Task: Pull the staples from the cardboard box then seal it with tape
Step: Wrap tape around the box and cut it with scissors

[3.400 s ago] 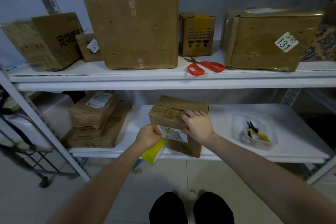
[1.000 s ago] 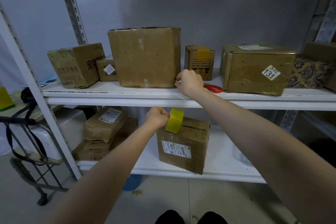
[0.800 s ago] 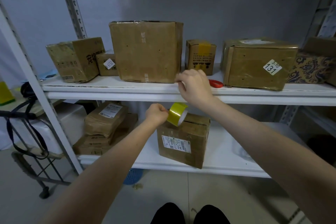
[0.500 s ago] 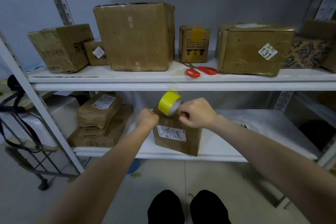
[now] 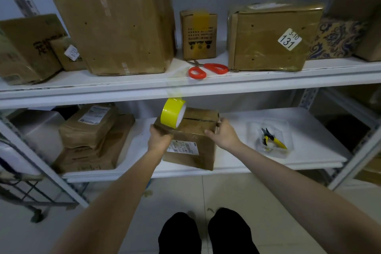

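Head camera: a person is working at a rack of white shelves, where the cardboard box (image 5: 193, 130) is sitting at the front edge of the lower shelf (image 5: 299, 126), about midway along it. Both hands are gripping the box: the left hand (image 5: 159, 140) is curling its fingers over the near left top corner, and the right hand (image 5: 223, 135) is wrapping the right top corner, thumb on the lid. A yellow tape roll (image 5: 172, 112) is hanging just above the left hand on a thin strip of tape (image 5: 175, 86) running up to the front edge of the upper shelf (image 5: 123, 86). Whether the left hand is also touching the roll cannot be told. Red scissors (image 5: 207, 69) are lying near that upper edge, and pliers (image 5: 272, 140) are resting in a clear tray (image 5: 286, 130) toward the right end of the lower shelf.

Small as it is, the box is probably light and is likely stiffest along its edges and corners, while the flaps beside the open centre seam are likely to give under pressure. Opposite top corners, as now, are looking like the soundest hold. The glossy patches on its sides may be slippery.
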Motion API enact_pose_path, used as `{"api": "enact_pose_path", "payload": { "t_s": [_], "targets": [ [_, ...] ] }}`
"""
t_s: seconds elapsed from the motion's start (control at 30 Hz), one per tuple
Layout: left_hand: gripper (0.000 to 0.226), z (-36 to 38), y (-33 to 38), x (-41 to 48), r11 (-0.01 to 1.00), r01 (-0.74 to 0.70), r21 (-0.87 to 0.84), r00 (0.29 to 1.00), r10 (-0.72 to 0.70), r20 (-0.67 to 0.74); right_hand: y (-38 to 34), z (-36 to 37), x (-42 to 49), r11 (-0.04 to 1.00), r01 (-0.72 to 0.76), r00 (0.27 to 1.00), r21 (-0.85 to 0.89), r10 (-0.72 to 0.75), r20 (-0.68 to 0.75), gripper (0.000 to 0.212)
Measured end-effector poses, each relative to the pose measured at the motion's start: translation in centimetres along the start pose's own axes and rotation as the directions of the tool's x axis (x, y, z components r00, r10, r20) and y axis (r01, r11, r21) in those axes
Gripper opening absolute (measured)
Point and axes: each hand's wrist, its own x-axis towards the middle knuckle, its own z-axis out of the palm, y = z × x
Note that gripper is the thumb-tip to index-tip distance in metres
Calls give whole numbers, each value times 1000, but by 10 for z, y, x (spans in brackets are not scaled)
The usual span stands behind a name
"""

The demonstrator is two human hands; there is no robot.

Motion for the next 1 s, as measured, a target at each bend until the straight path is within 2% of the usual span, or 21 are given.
{"api": "enact_pose_path", "payload": {
  "t_s": [0.07, 0.13, 0.2, 0.33, 0.4, 0.47, 0.57, 0.63, 0.7, 0.77, 0.8, 0.87, 0.93, 1.0],
  "targets": [
    [66, 2, 9, -10, 999, 47, -10, 991, -48, -121, 3, -6, 2, 999, -31, 999, 31, 30, 30, 45],
    [49, 0, 17, -15, 996, 92, 21, 975, -86, -203, 9, -13, 5, 990, -87, 995, 115, 82, 49, 34],
    [31, 6, 26, -23, 996, 93, -14, 983, -94, -161, 16, -22, 8, 962, -158, 987, 222, 158, 19, 30],
    [32, 29, 26, -41, 996, 85, -11, 996, -85, -35, 32, -40, 7, 956, -179, 953, 232, 227, -199, 24],
    [32, 39, 25, -46, 998, 61, 5, 998, -61, 5, 38, -49, 4, 963, -202, 943, 175, 240, -229, 42],
    [31, 44, 25, -47, 998, 56, -6, 997, -55, 52, 42, -54, 2, 975, -218, 954, 48, 223, -202, 57],
    [28, 47, 23, -48, 994, 69, -86, 994, -61, 89, 42, -59, 4, 974, -188, 972, -131, 165, -166, 42],
    [15, 48, 26, -56, 987, 22, -158, 995, -6, 102, 36, -60, 6, 957, -223, 964, -187, 189, -187, 37],
    [8, 53, 32, -67, 966, -49, -256, 988, 85, 132, 30, -59, 4, 919, -299, 939, -258, 235, -250, 39],
    [17, 60, 38, -79, 923, -105, -371, 972, 174, 159, 22, -54, -3, 857, -356, 914, -373, 236, -331, 45],
    [22, 64, 42, -84, 901, -109, -421, 966, 196, 169, 18, -51, -8, 853, -331, 915, -404, 185, -360, 47],
    [30, 71, 49, -89, 877, -75, -475, 962, 189, 198, 8, -43, -18, 900, -140, 946, -413, -2, -325, 53],
    [33, 76, 54, -92, 875, -32, -483, 957, 167, 239, 0, -36, -28, 906, 128, 961, -404, -214, -174, 64],
    [32, 76, 56, -93, 866, -9, -500, 956, 154, 250, -2, -34, -34, 853, 265, 949, -449, -312, -33, 81]
  ]
}}
